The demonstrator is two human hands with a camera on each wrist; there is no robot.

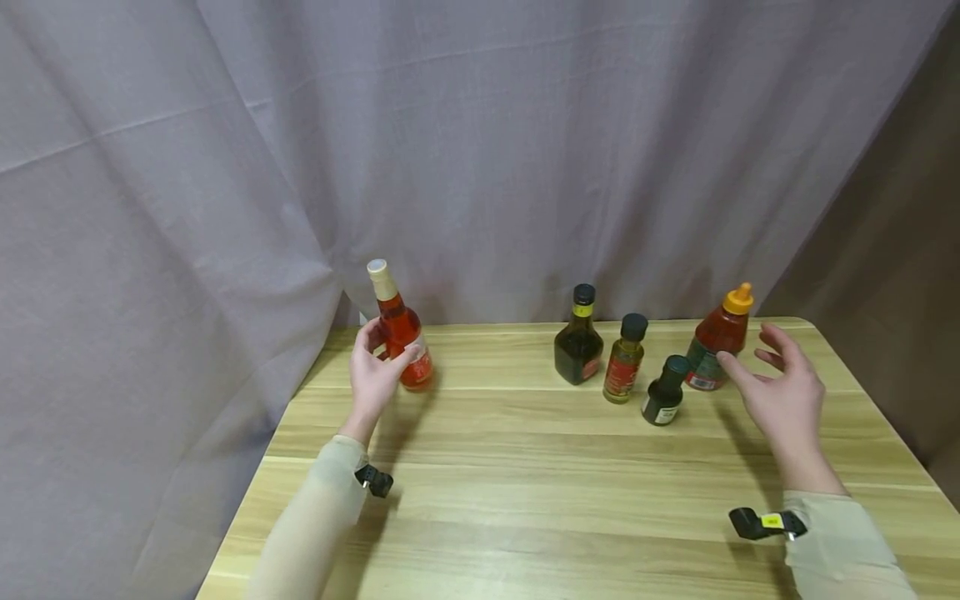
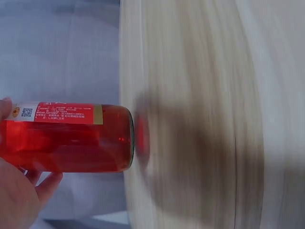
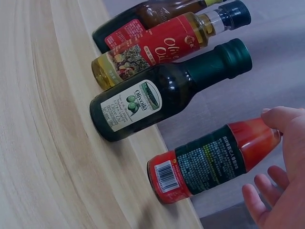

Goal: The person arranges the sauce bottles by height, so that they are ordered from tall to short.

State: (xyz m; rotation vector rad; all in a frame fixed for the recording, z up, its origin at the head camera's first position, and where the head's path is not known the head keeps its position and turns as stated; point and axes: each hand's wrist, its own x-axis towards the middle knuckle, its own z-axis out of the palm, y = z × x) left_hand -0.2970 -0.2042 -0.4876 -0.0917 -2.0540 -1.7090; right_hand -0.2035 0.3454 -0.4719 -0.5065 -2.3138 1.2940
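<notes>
On the left of the head view, my left hand (image 1: 374, 377) grips a tall glass bottle of red liquid (image 1: 401, 323) with a cream cap and a red-and-white label. In the left wrist view its base hovers close over the wooden table (image 2: 200, 71), with a red reflection beside it. My right hand (image 1: 791, 392) has its fingers spread next to a red sauce bottle (image 1: 722, 335) with an orange nozzle cap. The thumb overlaps the edge of that bottle in the head view. Fingers and thumb stand apart around its upper part in the right wrist view (image 3: 281, 186).
Left of the sauce bottle stand a small dark green olive oil bottle (image 1: 664, 392), an olive oil bottle with a red label (image 1: 625, 360) and a dark square-shouldered bottle (image 1: 578, 337). A grey curtain (image 1: 480, 167) hangs behind the table's back edge.
</notes>
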